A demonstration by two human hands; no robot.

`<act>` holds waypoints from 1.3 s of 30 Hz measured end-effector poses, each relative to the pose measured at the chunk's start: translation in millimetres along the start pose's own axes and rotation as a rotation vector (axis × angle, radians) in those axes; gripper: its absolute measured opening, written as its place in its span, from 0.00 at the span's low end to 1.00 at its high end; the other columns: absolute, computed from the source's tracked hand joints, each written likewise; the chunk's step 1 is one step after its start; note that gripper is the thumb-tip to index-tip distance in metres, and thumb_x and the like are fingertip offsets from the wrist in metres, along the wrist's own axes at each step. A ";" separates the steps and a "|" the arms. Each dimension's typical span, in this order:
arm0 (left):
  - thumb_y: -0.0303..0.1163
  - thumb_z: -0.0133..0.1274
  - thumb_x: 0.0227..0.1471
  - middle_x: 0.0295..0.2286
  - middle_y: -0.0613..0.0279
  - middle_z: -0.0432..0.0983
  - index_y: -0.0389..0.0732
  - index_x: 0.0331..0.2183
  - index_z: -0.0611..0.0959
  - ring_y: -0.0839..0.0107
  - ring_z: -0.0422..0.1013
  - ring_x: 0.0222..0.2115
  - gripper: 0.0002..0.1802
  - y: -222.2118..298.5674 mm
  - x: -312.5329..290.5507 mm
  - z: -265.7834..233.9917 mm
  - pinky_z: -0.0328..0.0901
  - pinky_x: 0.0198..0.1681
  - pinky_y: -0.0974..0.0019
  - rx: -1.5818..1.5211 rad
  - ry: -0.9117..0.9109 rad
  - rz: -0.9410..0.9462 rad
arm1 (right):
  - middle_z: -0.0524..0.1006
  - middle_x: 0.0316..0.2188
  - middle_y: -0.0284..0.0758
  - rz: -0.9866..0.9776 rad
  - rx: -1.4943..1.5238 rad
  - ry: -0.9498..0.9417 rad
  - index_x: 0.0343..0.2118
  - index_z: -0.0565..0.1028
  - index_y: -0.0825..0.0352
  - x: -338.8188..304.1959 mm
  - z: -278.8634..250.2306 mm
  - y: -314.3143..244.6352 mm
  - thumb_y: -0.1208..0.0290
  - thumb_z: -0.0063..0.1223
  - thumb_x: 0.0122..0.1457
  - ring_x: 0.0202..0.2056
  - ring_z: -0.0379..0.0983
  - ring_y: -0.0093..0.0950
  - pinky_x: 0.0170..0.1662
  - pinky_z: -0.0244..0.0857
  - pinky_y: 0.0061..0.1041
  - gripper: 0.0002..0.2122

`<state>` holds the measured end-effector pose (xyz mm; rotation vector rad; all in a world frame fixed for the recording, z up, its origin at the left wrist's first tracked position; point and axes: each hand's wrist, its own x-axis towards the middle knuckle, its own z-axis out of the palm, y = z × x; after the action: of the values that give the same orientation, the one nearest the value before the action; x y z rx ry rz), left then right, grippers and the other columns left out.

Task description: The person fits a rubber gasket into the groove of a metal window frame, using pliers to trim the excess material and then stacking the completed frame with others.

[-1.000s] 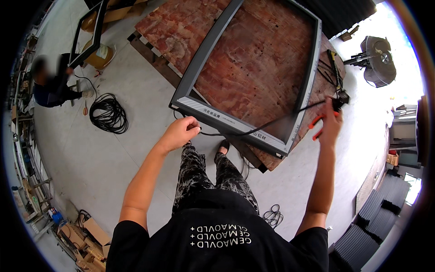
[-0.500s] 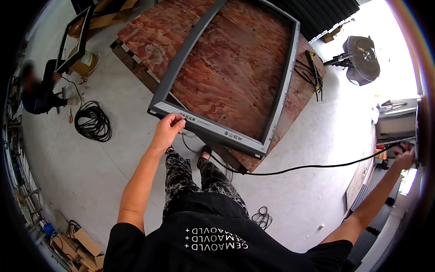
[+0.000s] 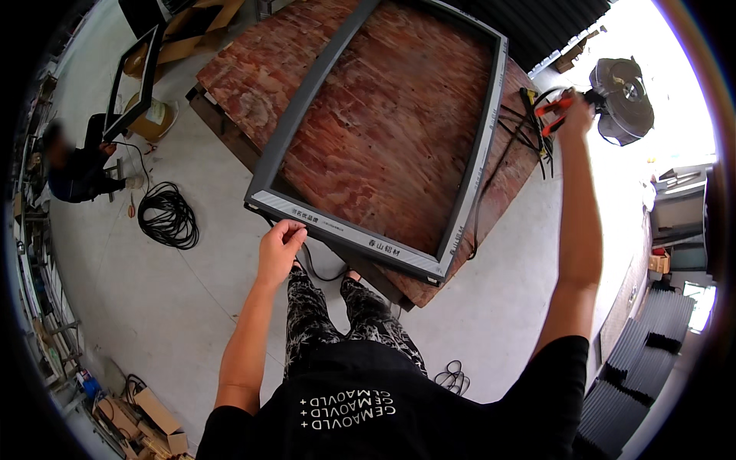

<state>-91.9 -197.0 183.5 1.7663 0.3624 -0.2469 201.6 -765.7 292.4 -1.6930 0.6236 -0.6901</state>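
Note:
A dark grey rectangular metal frame point(image 3: 295, 142) with silver labelled film lies on a reddish wooden board point(image 3: 395, 100). My left hand point(image 3: 279, 253) is closed in a pinch at its near left edge, on a thin black strip point(image 3: 326, 277) that loops below the edge. Over the board's far right side, my right arm is stretched out. My right hand point(image 3: 576, 119) grips a red-handled hand tool point(image 3: 550, 115), its exact kind partly hidden by the fingers. The black strip also runs along the frame's right side up toward this hand; whether the fingers hold it too is unclear.
Several black strips point(image 3: 529, 134) and a yellow-black item lie at the board's right corner. Beyond stands a fan point(image 3: 625, 100). On the left, a seated person point(image 3: 80, 165) holds another frame point(image 3: 132, 84) near a coil of black cord point(image 3: 169, 215). Cartons point(image 3: 138, 425) lie at lower left.
My right hand has swung from the far right up to the board's far right corner with the red-handled tool. The strip, stretched rightward before, now hangs along the frame's right side. My left hand stays near the edge.

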 end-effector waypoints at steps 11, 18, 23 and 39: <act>0.29 0.56 0.51 0.27 0.57 0.79 0.34 0.33 0.80 0.70 0.75 0.28 0.09 -17.1 0.0 -2.5 0.68 0.33 0.68 0.132 0.143 0.053 | 0.77 0.35 0.53 -0.005 -0.997 0.152 0.37 0.72 0.73 -116.9 14.0 216.7 0.64 0.43 0.57 0.39 0.74 0.51 0.43 0.66 0.45 0.14; 0.29 0.56 0.50 0.28 0.56 0.78 0.35 0.33 0.80 0.66 0.75 0.28 0.09 -3.4 4.2 22.3 0.68 0.34 0.67 0.216 0.071 0.055 | 0.74 0.46 0.50 0.505 -0.859 0.169 0.48 0.68 0.75 -69.3 0.1 235.0 0.45 0.52 0.53 0.47 0.72 0.48 0.52 0.65 0.42 0.33; 0.29 0.57 0.49 0.27 0.54 0.77 0.34 0.31 0.79 0.64 0.74 0.28 0.08 -20.3 0.0 35.9 0.68 0.33 0.65 0.143 0.088 0.042 | 0.62 0.57 0.54 0.521 -1.186 -0.085 0.56 0.64 0.71 -98.0 26.6 209.0 0.35 0.48 0.50 0.59 0.58 0.48 0.57 0.57 0.48 0.42; 0.23 0.55 0.42 0.30 0.64 0.71 0.42 0.31 0.81 0.62 0.68 0.38 0.08 -4.5 -6.6 79.8 0.62 0.43 0.58 0.859 -0.070 0.627 | 0.76 0.35 0.39 -0.105 -0.296 -0.090 0.38 0.76 0.71 -377.2 -84.6 107.4 0.79 0.52 0.57 0.37 0.74 0.31 0.37 0.69 0.30 0.07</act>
<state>-97.3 -274.6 163.9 2.5961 -0.4297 0.0038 -123.9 -574.1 157.0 -2.0308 0.5986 -0.6136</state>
